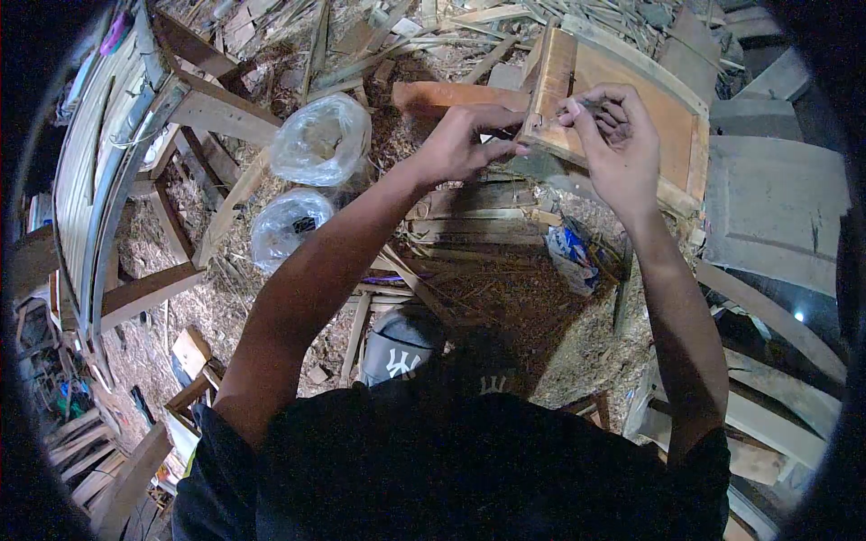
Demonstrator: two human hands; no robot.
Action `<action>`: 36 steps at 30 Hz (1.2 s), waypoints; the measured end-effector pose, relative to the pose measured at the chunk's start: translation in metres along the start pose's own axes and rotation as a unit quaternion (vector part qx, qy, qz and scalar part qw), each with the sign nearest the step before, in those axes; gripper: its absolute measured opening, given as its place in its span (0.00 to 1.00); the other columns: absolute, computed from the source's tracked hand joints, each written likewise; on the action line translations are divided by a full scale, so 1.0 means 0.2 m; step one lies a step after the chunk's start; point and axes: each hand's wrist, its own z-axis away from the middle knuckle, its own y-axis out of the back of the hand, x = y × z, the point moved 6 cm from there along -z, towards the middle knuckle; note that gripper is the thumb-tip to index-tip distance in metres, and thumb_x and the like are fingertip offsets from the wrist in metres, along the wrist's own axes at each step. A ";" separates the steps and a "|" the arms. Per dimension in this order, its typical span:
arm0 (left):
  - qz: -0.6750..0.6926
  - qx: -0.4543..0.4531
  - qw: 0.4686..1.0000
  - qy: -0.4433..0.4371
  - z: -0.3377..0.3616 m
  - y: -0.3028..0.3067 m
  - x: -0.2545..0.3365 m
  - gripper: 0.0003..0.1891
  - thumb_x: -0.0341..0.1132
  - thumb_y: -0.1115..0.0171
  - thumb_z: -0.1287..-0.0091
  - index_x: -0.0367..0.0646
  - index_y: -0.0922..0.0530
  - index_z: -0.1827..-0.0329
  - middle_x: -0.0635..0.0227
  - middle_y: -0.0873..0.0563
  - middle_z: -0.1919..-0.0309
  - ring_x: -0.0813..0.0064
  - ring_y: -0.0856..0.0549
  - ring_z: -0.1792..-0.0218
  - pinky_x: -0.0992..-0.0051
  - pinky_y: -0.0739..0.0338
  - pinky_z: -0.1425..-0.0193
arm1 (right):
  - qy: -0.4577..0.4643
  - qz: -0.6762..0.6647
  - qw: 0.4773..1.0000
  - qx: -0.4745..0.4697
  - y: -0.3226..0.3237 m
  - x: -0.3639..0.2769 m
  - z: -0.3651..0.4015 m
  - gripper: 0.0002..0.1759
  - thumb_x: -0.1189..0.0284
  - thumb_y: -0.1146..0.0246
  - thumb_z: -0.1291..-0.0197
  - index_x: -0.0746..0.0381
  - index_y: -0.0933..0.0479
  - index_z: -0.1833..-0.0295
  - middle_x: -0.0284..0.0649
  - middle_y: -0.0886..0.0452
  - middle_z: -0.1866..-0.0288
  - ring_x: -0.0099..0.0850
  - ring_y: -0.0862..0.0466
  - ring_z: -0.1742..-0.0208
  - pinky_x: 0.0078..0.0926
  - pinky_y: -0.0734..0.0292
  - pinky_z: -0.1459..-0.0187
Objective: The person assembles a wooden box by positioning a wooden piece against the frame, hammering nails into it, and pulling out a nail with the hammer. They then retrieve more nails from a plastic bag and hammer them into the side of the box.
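A framed wooden panel [631, 86] with an orange-brown face and paler edge strips stands tilted in front of me. My left hand [474, 142] is closed at its near left corner, thumb and fingers on the edge. Over the panel's near left part, my right hand [618, 135] is palm up with its fingers curled and thumb pressed in a pinch. Whatever is between those fingertips is too small to make out. An orange-brown board [433, 96] sticks out leftward behind my left hand.
Two clear plastic bags [320, 140] [290, 230] stand left of my left forearm. A wooden frame [230, 113] is further left. Stacked slats [474, 216] and a blue-white wrapper [573, 257] lie below the panel. Grey panels [771, 198] are at right. Sawdust and scraps cover the floor.
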 end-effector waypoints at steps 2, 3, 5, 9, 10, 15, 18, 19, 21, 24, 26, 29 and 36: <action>-0.002 -0.005 1.000 0.006 0.00 0.00 0.00 0.23 0.36 0.24 0.39 0.43 0.15 0.39 0.54 0.10 0.50 0.56 0.10 0.52 0.64 0.18 0.44 | -0.015 0.027 1.000 -0.005 0.00 0.00 0.00 0.09 0.79 0.34 0.30 0.65 0.25 0.48 0.37 0.14 0.60 0.23 0.13 0.56 0.23 0.18 0.51; -0.002 -0.001 1.000 0.001 0.00 0.00 0.00 0.23 0.36 0.24 0.39 0.43 0.15 0.40 0.54 0.10 0.50 0.56 0.10 0.51 0.64 0.18 0.43 | -0.015 0.027 1.000 -0.005 0.00 -0.01 0.00 0.09 0.79 0.34 0.30 0.65 0.25 0.48 0.37 0.14 0.60 0.23 0.13 0.56 0.23 0.18 0.51; -0.002 0.003 1.000 -0.004 0.01 -0.01 -0.02 0.23 0.36 0.24 0.39 0.42 0.15 0.40 0.53 0.10 0.50 0.55 0.10 0.50 0.64 0.18 0.43 | 0.021 0.079 0.997 -0.001 -0.01 -0.04 0.01 0.11 0.78 0.33 0.31 0.65 0.24 0.46 0.36 0.14 0.59 0.24 0.12 0.55 0.23 0.18 0.51; 0.012 0.006 1.000 0.006 0.02 -0.02 -0.05 0.23 0.36 0.25 0.38 0.40 0.15 0.40 0.51 0.10 0.49 0.55 0.10 0.49 0.63 0.18 0.42 | 0.036 0.054 0.998 0.006 -0.02 -0.04 0.02 0.13 0.78 0.31 0.33 0.64 0.22 0.45 0.35 0.13 0.58 0.24 0.12 0.54 0.24 0.17 0.52; 0.008 0.004 1.000 0.005 0.02 -0.01 -0.05 0.22 0.35 0.25 0.37 0.40 0.15 0.40 0.51 0.10 0.49 0.55 0.10 0.48 0.63 0.18 0.42 | 0.036 0.069 0.997 -0.001 -0.02 -0.05 0.03 0.12 0.78 0.31 0.33 0.64 0.21 0.46 0.36 0.13 0.59 0.23 0.12 0.54 0.23 0.17 0.52; -0.019 0.012 1.000 -0.009 0.03 0.00 -0.02 0.23 0.35 0.24 0.38 0.41 0.15 0.40 0.53 0.10 0.47 0.57 0.10 0.47 0.64 0.18 0.41 | 0.081 0.106 0.991 -0.011 -0.04 -0.08 0.04 0.09 0.77 0.29 0.35 0.64 0.19 0.51 0.37 0.13 0.61 0.22 0.14 0.59 0.23 0.18 0.55; -0.013 0.010 1.000 0.022 0.03 -0.01 -0.04 0.23 0.35 0.24 0.38 0.42 0.15 0.39 0.53 0.11 0.46 0.57 0.10 0.46 0.64 0.19 0.40 | 0.078 0.135 0.988 -0.012 -0.04 -0.08 0.04 0.08 0.77 0.28 0.36 0.64 0.18 0.53 0.37 0.13 0.62 0.22 0.15 0.62 0.23 0.18 0.59; -0.012 0.009 0.999 0.036 0.03 -0.01 -0.04 0.23 0.35 0.24 0.38 0.42 0.15 0.39 0.54 0.11 0.46 0.58 0.10 0.46 0.64 0.19 0.39 | 0.082 0.130 0.988 -0.011 -0.04 -0.07 0.04 0.08 0.77 0.28 0.36 0.63 0.18 0.53 0.37 0.13 0.62 0.22 0.15 0.63 0.23 0.19 0.60; -0.001 0.009 0.999 0.031 0.03 -0.01 -0.03 0.23 0.35 0.24 0.38 0.42 0.15 0.39 0.54 0.10 0.46 0.58 0.10 0.46 0.65 0.19 0.39 | 0.086 0.125 0.988 -0.010 -0.04 -0.07 0.04 0.08 0.77 0.28 0.36 0.63 0.18 0.53 0.37 0.13 0.62 0.22 0.15 0.64 0.23 0.19 0.61; 0.016 0.014 1.000 0.013 0.02 0.00 -0.01 0.23 0.35 0.24 0.38 0.42 0.15 0.39 0.55 0.10 0.46 0.59 0.10 0.47 0.65 0.19 0.39 | 0.078 0.119 0.990 -0.005 -0.05 -0.08 0.05 0.07 0.77 0.28 0.36 0.63 0.17 0.54 0.38 0.13 0.62 0.23 0.15 0.64 0.23 0.19 0.60; 0.022 0.019 1.000 0.000 0.02 0.01 0.01 0.23 0.34 0.24 0.38 0.42 0.15 0.40 0.55 0.10 0.47 0.60 0.10 0.47 0.66 0.19 0.39 | 0.089 0.141 0.986 -0.001 -0.05 -0.10 0.05 0.06 0.78 0.29 0.36 0.64 0.17 0.55 0.39 0.13 0.63 0.24 0.14 0.62 0.25 0.19 0.58; -0.012 0.023 1.000 -0.003 0.02 0.01 0.01 0.22 0.33 0.24 0.38 0.41 0.15 0.40 0.55 0.10 0.47 0.63 0.10 0.47 0.66 0.18 0.40 | 0.085 0.142 0.986 -0.011 -0.05 -0.08 0.05 0.06 0.79 0.29 0.36 0.65 0.17 0.55 0.41 0.12 0.62 0.28 0.12 0.60 0.27 0.18 0.56; 0.030 0.020 0.998 0.043 0.05 0.02 -0.06 0.22 0.34 0.24 0.37 0.38 0.16 0.41 0.54 0.09 0.51 0.66 0.10 0.53 0.67 0.17 0.44 | 0.176 0.216 0.960 -0.018 -0.07 -0.14 0.06 0.07 0.83 0.30 0.41 0.67 0.18 0.57 0.45 0.12 0.61 0.41 0.11 0.59 0.34 0.16 0.56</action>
